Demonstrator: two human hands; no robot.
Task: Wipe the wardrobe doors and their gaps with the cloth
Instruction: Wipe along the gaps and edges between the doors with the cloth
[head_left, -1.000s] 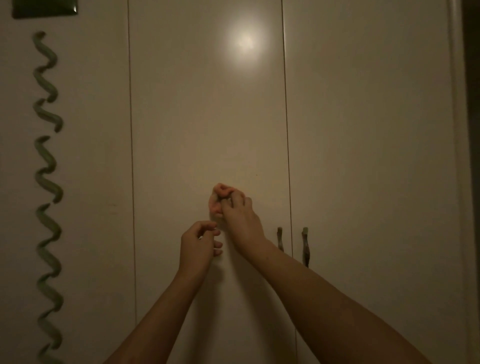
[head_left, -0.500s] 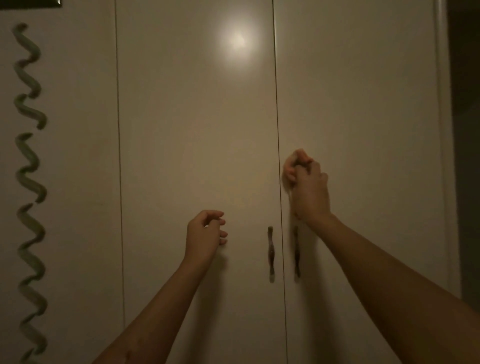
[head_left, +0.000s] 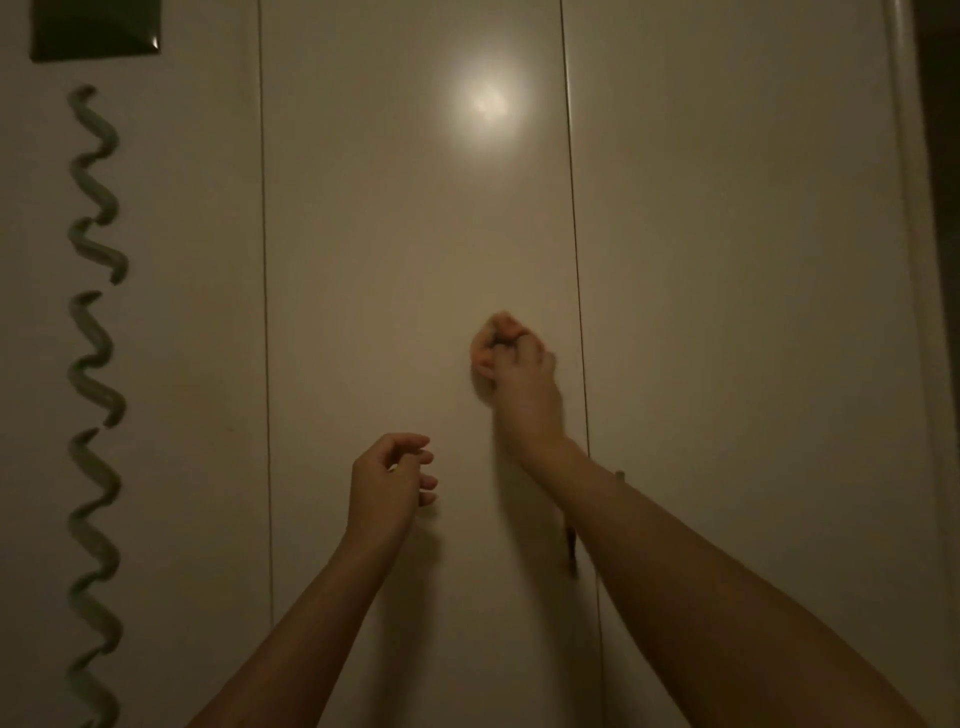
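Pale glossy wardrobe doors fill the head view. My right hand (head_left: 525, 387) grips a small bunched pinkish cloth (head_left: 484, 349) and presses it against the middle door (head_left: 405, 234), just left of the thin gap (head_left: 574, 234) to the right door (head_left: 727, 260). My left hand (head_left: 387, 483) hovers lower on the middle door with loosely curled fingers and holds nothing. Most of the cloth is hidden inside my fist.
A dark door handle (head_left: 571, 551) shows beside my right forearm near the gap. Another gap (head_left: 264, 260) borders the left panel, which bears a green wavy decoration (head_left: 96, 364) and a dark rectangle (head_left: 93, 28). A lamp glare reflects on the middle door.
My right hand with the cloth has moved left from the right door, across the gap, onto the middle door. My left hand has stayed about where it was.
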